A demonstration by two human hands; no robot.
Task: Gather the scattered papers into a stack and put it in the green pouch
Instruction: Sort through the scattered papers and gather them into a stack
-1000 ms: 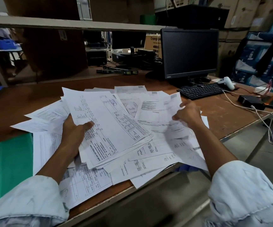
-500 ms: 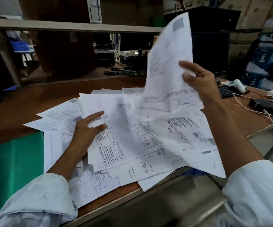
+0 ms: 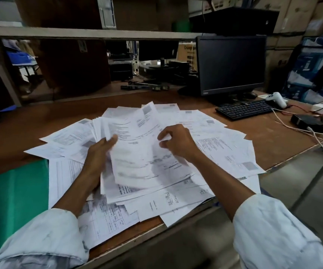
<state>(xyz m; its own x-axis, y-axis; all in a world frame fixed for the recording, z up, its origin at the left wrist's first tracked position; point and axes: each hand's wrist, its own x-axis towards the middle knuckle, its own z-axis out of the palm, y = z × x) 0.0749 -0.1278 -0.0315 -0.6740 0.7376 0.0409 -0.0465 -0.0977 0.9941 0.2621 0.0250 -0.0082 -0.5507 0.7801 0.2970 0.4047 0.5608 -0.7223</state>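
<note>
Two pale sleeves (image 3: pixel 40 239) enter at the near edge; beyond them loose papers (image 3: pixel 224 152) lie fanned over the near half of the brown table (image 3: pixel 273 144), several overhanging its front edge; the green pouch (image 3: pixel 11 195) lies flat at 8 o'clock of the heap, its right edge meeting the nearest pages, over or under I cannot tell; a low sheet (image 3: pixel 120 191) shows "SHRI" along its margin, the other print too blurred to read; the left hand (image 3: pixel 98 154) grips a bundle (image 3: pixel 102 125) raised over the heap's centre, thumb on top, fingers beneath; the right hand (image 3: pixel 178 141), fingers curled, pinches the right edge of the top sheet (image 3: pixel 137 136) of that bundle; at 2 o'clock lies a black keyboard (image 3: pixel 244 109), a white handheld scanner (image 3: pixel 275 99) just past its right end; at 3 o'clock sits a black box (image 3: pixel 306 122) with white cables; behind the keyboard stands a dark monitor (image 3: pixel 232 63), its small logo illegible; farther off at 12 o'clock, a cardboard carton (image 3: pixel 187 53) reads "Cromp", the rest hidden by the monitor.
</note>
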